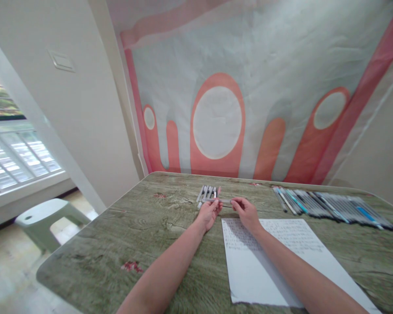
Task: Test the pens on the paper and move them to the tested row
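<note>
My left hand and my right hand hold a thin, pale pen level between them, above the table. Fingers of both hands are pinched at its two ends. Just behind my left hand lies a small group of short grey and white pieces, with a pinkish one at their right side. Under my right forearm is a white sheet of paper with handwriting on its upper part.
Many pens lie side by side at the right rear of the wood-patterned table. A pale green stool stands on the floor at the left. Behind the table hangs a pink and grey sheet.
</note>
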Demonstrator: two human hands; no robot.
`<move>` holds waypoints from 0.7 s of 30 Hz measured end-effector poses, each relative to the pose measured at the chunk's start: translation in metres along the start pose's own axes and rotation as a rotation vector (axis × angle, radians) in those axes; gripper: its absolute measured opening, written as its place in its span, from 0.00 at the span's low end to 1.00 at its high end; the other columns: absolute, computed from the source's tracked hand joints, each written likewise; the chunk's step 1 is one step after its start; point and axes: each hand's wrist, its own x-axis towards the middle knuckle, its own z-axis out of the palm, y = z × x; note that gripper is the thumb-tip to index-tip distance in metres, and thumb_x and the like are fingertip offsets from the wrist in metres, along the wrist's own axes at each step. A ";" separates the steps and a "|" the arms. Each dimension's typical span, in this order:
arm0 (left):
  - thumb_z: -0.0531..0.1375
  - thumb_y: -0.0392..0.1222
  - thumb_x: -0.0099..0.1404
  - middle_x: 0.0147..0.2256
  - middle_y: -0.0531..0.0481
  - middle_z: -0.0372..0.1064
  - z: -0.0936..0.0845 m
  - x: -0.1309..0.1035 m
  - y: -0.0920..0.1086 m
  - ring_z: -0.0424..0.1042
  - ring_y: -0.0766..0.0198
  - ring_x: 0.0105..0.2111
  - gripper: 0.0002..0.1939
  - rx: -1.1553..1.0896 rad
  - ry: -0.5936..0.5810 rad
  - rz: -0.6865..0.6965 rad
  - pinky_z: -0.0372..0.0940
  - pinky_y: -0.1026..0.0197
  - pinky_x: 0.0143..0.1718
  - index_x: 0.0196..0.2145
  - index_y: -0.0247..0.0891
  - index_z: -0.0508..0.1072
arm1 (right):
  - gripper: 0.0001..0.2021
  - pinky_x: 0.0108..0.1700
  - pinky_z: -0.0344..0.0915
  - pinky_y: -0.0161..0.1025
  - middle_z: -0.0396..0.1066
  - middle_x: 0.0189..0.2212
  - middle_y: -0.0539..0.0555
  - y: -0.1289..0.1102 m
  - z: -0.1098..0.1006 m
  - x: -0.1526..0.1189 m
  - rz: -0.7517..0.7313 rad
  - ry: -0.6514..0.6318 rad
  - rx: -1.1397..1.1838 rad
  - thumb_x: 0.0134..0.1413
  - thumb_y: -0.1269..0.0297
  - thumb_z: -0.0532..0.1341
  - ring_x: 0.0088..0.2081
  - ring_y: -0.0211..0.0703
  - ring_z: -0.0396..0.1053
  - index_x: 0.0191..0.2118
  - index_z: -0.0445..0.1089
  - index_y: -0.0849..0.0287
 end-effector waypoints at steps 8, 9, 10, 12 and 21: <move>0.60 0.33 0.54 0.27 0.50 0.68 0.000 0.000 -0.003 0.68 0.73 0.28 0.08 0.035 -0.011 0.042 0.63 0.70 0.33 0.34 0.32 0.68 | 0.16 0.27 0.60 0.36 0.67 0.21 0.52 0.001 -0.001 -0.001 0.008 -0.008 -0.032 0.49 0.51 0.54 0.22 0.39 0.63 0.31 0.67 0.61; 0.61 0.33 0.54 0.27 0.50 0.68 0.000 0.000 -0.003 0.68 0.74 0.28 0.08 0.032 -0.004 0.049 0.63 0.70 0.34 0.34 0.32 0.68 | 0.16 0.27 0.61 0.36 0.68 0.22 0.52 0.001 0.000 -0.001 0.002 -0.015 -0.027 0.49 0.51 0.54 0.23 0.40 0.64 0.32 0.67 0.61; 0.61 0.33 0.54 0.27 0.50 0.68 -0.001 0.000 -0.002 0.68 0.74 0.27 0.09 0.028 0.004 0.057 0.63 0.70 0.34 0.34 0.32 0.68 | 0.16 0.28 0.61 0.36 0.69 0.24 0.53 0.001 0.000 -0.001 -0.009 -0.023 -0.023 0.49 0.52 0.55 0.24 0.40 0.64 0.34 0.67 0.61; 0.61 0.34 0.54 0.28 0.51 0.68 -0.001 0.001 -0.002 0.68 0.74 0.27 0.09 0.023 0.020 0.073 0.63 0.70 0.34 0.34 0.32 0.68 | 0.16 0.31 0.62 0.37 0.70 0.28 0.54 0.001 0.001 -0.001 -0.027 -0.041 -0.016 0.49 0.54 0.55 0.27 0.40 0.66 0.37 0.66 0.61; 0.61 0.34 0.53 0.28 0.50 0.68 -0.002 0.002 -0.002 0.67 0.74 0.27 0.08 0.046 0.028 0.080 0.63 0.69 0.34 0.33 0.33 0.68 | 0.14 0.32 0.63 0.38 0.70 0.29 0.54 0.003 -0.001 -0.001 -0.007 -0.069 -0.044 0.50 0.56 0.54 0.28 0.41 0.67 0.37 0.66 0.60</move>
